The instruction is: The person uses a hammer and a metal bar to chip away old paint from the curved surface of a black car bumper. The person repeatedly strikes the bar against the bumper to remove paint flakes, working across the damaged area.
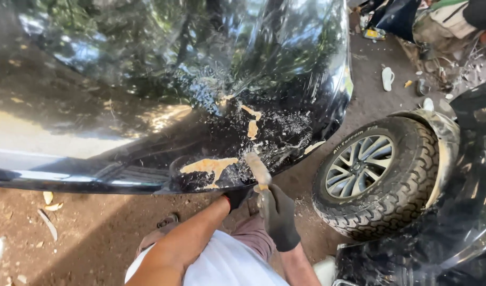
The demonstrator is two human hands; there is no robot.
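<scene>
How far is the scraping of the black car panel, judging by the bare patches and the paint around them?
Done: several tan bare patches show on the glossy black car body panel, with white flakes around them. In hand: the right gloved hand holds a pale scraper tool against the panel's lower edge; the left gloved hand rests just below it. Left: most of the panel is still black and shiny.

Wheel [378,177] right of car panel [163,95]
</scene>
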